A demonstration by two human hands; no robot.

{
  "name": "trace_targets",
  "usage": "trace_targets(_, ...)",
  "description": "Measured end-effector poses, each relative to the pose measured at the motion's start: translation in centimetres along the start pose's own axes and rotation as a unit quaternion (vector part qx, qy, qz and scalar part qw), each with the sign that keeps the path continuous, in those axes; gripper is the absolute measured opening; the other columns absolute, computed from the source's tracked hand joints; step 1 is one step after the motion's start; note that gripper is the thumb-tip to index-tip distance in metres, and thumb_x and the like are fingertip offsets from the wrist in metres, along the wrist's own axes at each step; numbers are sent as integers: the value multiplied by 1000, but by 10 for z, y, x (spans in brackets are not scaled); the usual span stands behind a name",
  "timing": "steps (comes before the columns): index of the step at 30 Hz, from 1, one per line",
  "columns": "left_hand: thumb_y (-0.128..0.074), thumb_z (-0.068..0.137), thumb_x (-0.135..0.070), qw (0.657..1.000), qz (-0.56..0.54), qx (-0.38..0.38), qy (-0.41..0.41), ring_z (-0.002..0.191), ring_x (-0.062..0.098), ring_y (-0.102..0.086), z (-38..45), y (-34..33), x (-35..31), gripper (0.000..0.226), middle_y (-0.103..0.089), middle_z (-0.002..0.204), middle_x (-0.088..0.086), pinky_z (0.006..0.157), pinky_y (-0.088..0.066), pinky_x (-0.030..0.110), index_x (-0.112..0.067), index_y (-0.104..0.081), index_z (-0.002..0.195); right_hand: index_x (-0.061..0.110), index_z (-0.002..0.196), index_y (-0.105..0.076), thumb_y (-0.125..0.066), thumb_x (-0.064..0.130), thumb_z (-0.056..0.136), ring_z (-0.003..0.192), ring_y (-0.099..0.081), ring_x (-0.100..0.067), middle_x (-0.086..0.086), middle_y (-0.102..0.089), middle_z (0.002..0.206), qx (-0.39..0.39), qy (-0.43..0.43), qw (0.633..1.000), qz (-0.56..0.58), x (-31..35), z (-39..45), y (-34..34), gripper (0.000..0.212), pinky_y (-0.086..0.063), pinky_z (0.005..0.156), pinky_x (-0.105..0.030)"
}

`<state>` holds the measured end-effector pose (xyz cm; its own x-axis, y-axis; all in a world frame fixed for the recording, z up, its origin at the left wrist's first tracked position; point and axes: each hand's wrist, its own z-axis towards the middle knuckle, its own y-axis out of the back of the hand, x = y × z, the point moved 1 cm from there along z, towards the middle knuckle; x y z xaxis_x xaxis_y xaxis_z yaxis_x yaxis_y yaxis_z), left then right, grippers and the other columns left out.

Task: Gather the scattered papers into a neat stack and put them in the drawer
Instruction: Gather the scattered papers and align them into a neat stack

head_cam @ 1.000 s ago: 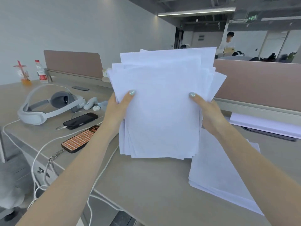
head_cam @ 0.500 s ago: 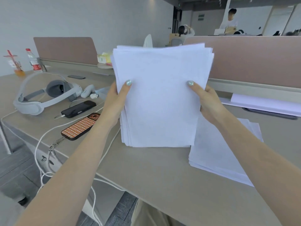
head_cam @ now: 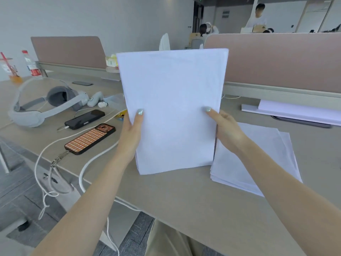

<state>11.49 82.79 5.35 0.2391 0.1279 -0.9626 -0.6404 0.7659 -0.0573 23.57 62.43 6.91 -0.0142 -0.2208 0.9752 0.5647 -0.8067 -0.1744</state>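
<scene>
The desk (head_cam: 184, 206) carries everything in view. Standing upright on it, lower edge on the surface, is one held stack of papers (head_cam: 173, 111), now squared: a second ago its sheets were fanned and ragged along the top and right edges, whereas here top and sides run flush, which suggests the jogging step is about finished. A second pile (head_cam: 258, 156), flat and slightly splayed, lies just right of it under the right forearm, and a third (head_cam: 299, 111) rests farther back by the partition, so gathering is probably incomplete. No drawer is visible. One headset (head_cam: 46, 106) sits at far left; two phones follow, a black phone (head_cam: 84, 119) and a plaid-cased phone (head_cam: 90, 138), with two bottles at the far corner. The left hand (head_cam: 132, 133) and right hand (head_cam: 224, 129) each pinch a side edge, thumb in front, fingers hidden behind.
</scene>
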Motion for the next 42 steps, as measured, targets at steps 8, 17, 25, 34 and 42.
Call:
trace_targets(8,-43,97,-22,994,94,-12,54,113,15,-57,-29,-2,45,23,-60,110,-13,93,-45,35,-35,-47,116,20,89,-67,-59,20,91,79,-69,-13,4,-72,90,-16,-30,994,-109,-33,-19,-3,8,-55,75,-26)
trace_targets(17,-43,95,-11,989,86,110,50,96,20,-57,-29,-122,-16,31,-59,109,1,73,-46,28,-16,-53,123,19,105,-55,-57,23,90,83,-64,-14,4,-65,98,-264,21,948,-175,19,-58,104,16,-52,77,-30)
trace_targets(25,-43,89,-12,976,24,172,130,77,18,-51,-59,-198,3,17,-57,90,0,69,-40,30,-21,-54,99,22,118,-61,-58,26,84,83,-62,-15,3,-66,99,-333,-28,928,-163,37,-124,193,34,-49,73,-27)
trace_targets(34,-43,90,-2,945,-74,150,283,63,11,-52,-76,-209,21,24,-57,82,-4,49,-43,19,-21,-50,104,2,123,-58,-56,20,91,87,-49,-22,-7,-57,106,-404,-127,842,-335,-3,-140,278,37,-38,70,-27)
trace_targets(42,-44,82,-14,955,19,144,258,83,20,-56,-93,-212,49,36,-60,97,-2,71,-45,30,-18,-53,116,22,126,-55,-51,28,91,110,-57,-30,-8,-58,128,-356,-138,784,-489,-5,-113,293,36,-46,81,-34)
